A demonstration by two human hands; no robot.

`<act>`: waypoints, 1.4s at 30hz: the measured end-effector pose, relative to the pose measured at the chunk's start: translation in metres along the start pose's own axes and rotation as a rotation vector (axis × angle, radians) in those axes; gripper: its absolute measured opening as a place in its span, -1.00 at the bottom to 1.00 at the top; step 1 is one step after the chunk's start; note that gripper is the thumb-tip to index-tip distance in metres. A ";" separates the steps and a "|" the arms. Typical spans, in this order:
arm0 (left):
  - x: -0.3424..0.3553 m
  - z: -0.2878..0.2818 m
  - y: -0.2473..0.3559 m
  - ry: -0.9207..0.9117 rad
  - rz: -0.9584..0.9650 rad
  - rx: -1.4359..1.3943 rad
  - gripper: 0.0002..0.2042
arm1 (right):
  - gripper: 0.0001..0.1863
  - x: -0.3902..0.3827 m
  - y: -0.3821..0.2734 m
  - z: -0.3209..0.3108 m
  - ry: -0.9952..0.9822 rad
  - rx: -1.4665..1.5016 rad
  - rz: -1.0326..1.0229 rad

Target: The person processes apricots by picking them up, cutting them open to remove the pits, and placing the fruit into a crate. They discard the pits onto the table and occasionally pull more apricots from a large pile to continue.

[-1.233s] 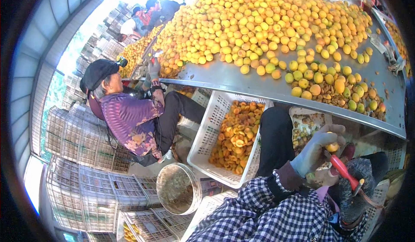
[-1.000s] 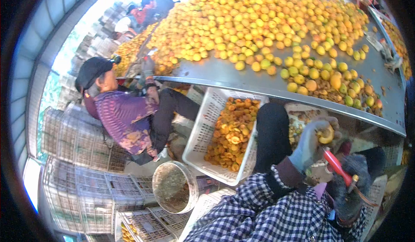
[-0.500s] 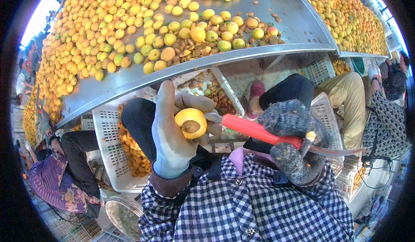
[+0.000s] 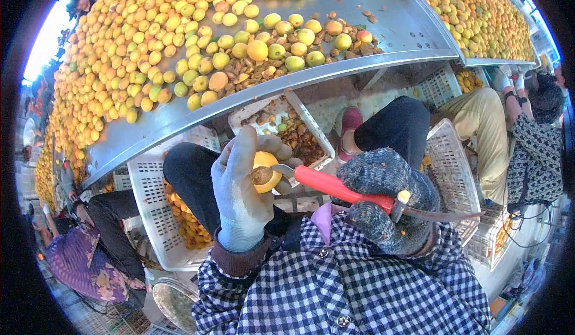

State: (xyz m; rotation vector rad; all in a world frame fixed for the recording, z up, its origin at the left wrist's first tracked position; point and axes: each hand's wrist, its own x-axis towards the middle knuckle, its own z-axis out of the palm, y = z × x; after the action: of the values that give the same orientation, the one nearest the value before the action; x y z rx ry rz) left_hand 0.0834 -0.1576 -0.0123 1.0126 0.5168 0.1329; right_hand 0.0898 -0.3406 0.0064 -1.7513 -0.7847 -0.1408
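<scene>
My left hand (image 4: 242, 185), in a pale grey-blue glove, is closed around a cut yellow apricot (image 4: 268, 161), its brown stone (image 4: 261, 176) showing in the cut face. My right hand (image 4: 392, 197), in a dark knitted glove, grips a red-handled tool (image 4: 326, 184). The tool's short metal tip (image 4: 283, 170) reaches the edge of the apricot by the stone; how deep it goes I cannot tell. A curved metal blade (image 4: 443, 216) sticks out to the right of the same hand, beside a pale round end. Whether it belongs to the red tool is hidden.
A metal table (image 4: 413, 26) ahead carries heaped apricots (image 4: 138, 47) and discarded brown stones. Below its rim stand a white crate of orange fruit pieces (image 4: 147, 215) on the left and a tray of scraps (image 4: 323, 155) in the middle. Co-workers sit at both sides.
My right hand and the red tool have moved left, bringing the metal tip against the apricot's cut side. My left hand has turned the fruit slightly, and its fingers cover more of it.
</scene>
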 end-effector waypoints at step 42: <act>0.227 0.010 0.054 -0.225 0.210 0.265 -0.58 | -0.81 0.209 0.154 0.035 0.071 0.763 0.514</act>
State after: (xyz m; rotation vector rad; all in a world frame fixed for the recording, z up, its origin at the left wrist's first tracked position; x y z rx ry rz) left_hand 0.2933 -0.0590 -0.0429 1.3225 0.2244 0.1368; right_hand 0.3274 -0.2378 -0.0323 -1.1503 -0.2502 0.3963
